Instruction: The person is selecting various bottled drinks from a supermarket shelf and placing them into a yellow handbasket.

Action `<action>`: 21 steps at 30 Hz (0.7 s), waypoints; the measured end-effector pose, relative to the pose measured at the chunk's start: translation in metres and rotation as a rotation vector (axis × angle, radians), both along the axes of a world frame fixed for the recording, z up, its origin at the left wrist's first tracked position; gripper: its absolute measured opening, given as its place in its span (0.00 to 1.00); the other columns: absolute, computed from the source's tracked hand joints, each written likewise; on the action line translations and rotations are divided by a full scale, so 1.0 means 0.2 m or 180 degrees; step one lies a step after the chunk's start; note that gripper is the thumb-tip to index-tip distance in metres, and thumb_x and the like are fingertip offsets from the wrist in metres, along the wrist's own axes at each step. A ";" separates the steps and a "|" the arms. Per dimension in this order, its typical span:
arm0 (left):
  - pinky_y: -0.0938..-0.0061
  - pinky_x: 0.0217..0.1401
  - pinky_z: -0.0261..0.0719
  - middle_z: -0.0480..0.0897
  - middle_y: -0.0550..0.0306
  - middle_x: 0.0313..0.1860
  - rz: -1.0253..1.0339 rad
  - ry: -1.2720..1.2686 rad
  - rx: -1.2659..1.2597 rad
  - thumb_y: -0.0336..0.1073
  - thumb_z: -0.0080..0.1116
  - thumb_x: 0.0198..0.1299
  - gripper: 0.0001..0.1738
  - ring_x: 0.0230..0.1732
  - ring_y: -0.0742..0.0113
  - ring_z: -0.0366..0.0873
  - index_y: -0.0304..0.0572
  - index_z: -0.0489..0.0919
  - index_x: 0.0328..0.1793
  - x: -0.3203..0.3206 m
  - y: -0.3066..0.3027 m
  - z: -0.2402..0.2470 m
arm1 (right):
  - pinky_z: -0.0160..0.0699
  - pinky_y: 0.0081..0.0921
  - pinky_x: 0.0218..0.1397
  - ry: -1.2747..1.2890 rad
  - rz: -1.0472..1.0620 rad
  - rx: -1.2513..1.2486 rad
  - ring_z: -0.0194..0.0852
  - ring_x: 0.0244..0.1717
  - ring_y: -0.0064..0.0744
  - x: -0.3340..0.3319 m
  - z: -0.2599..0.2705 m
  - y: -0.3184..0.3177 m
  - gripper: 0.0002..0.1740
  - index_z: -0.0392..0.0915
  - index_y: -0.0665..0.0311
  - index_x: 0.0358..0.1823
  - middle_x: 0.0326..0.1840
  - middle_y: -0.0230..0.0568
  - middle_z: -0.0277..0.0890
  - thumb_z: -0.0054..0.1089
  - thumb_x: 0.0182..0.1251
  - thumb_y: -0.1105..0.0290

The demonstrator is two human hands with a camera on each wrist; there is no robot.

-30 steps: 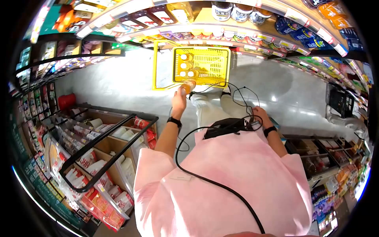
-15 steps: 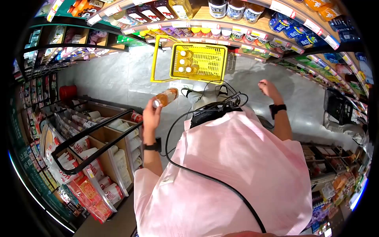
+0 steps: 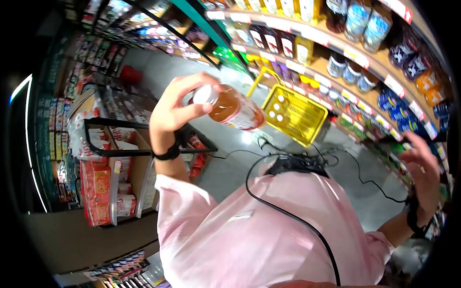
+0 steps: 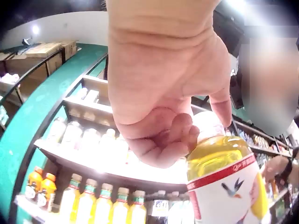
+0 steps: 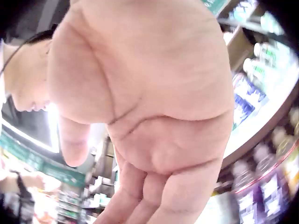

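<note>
Your left hand (image 3: 177, 108) grips a bottle of amber drink (image 3: 237, 113) near its white cap (image 3: 205, 94), thumb on one side and fingers on the other. The bottle sits just above the centre of the head view, tilted, with its cap toward the left and its base toward the lower right. In the left wrist view, at lower right, you can see its white label with a red band and a bird.

Your right hand (image 3: 422, 165) is at the right edge of the head view, holding nothing; the right wrist view shows you its bare palm with the fingers extended. Bottles with purple labels (image 5: 259, 198) stand at lower right there.

Beyond the bottle's base, right of centre, your yellow shopping basket (image 3: 307, 120) is on the grey floor (image 3: 216, 180), with several white-capped bottles (image 3: 277, 106) grouped at its left end. Shelves of drinks run across the upper right, with dark bottles (image 3: 272, 41) and blue packs (image 3: 398, 108) on them. At left, red packages (image 3: 98, 189) fill part of a display rack. A black cable (image 3: 297, 216) runs down your pink shirt (image 3: 259, 254).
</note>
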State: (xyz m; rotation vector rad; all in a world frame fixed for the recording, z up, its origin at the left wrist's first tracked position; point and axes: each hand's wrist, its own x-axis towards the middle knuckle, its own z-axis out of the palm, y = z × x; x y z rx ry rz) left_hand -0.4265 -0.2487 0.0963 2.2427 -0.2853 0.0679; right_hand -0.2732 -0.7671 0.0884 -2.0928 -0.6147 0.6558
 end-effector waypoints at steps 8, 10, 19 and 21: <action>0.76 0.46 0.75 0.82 0.56 0.38 -0.0849 -0.0292 -0.1490 0.69 0.62 0.51 0.39 0.40 0.69 0.79 0.32 0.80 0.41 0.46 -0.18 0.07 | 0.61 0.37 0.77 -0.0038 0.1318 0.2258 0.59 0.76 0.41 -0.17 -0.33 1.03 0.53 0.43 0.72 0.80 0.80 0.54 0.54 0.72 0.63 0.65; 0.76 0.46 0.75 0.82 0.57 0.38 -0.1026 -0.0457 -0.1401 0.60 0.60 0.51 0.32 0.41 0.70 0.78 0.33 0.81 0.41 0.55 -0.28 0.03 | 0.68 0.33 0.71 0.0714 0.1198 0.2662 0.63 0.71 0.33 -0.23 -0.33 1.09 0.52 0.46 0.70 0.79 0.73 0.46 0.61 0.71 0.64 0.64; 0.78 0.32 0.73 0.81 0.58 0.35 0.0312 -0.1116 -0.0797 0.37 0.60 0.69 0.18 0.29 0.75 0.74 0.40 0.72 0.61 0.68 -0.68 0.06 | 0.76 0.30 0.63 0.0625 -0.0100 0.3110 0.75 0.59 0.27 -0.04 -0.26 0.96 0.33 0.62 0.68 0.66 0.59 0.40 0.73 0.69 0.62 0.72; 0.73 0.42 0.78 0.82 0.52 0.41 0.0181 -0.0993 -0.0921 0.37 0.54 0.73 0.21 0.38 0.69 0.80 0.38 0.69 0.67 0.68 -0.74 0.05 | 0.77 0.30 0.63 0.0314 -0.0213 0.3378 0.75 0.60 0.28 0.01 -0.17 0.94 0.34 0.61 0.67 0.68 0.61 0.40 0.72 0.68 0.64 0.73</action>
